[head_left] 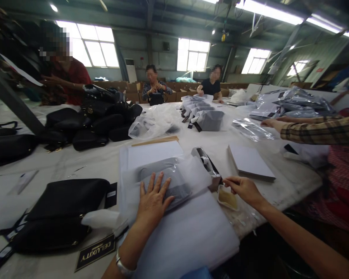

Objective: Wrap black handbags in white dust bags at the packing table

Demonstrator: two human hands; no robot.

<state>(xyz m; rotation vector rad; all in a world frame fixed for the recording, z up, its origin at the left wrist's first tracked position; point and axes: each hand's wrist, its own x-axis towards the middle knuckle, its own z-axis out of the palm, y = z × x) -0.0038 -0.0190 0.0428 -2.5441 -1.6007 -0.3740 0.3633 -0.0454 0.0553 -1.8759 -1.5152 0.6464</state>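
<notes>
My left hand (153, 195) lies flat, fingers spread, on a dark bag wrapped in white foam sheet (174, 174), pressing it onto a stack of foam sheets (189, 232). My right hand (242, 189) reaches to the tape dispenser (208, 164) just right of the wrapped bag, with its fingertips pinched at the dispenser's front end (218, 181). A small yellowish sponge dish (228, 197) sits right under that hand.
A black handbag (66, 205) with a "DELUXTY" tag (95, 252) lies at my left. More black bags (99, 124) are piled farther back. A white card stack (250, 161) lies at right, beside a co-worker's plaid sleeve (322, 130). Other people sit at the table's far side.
</notes>
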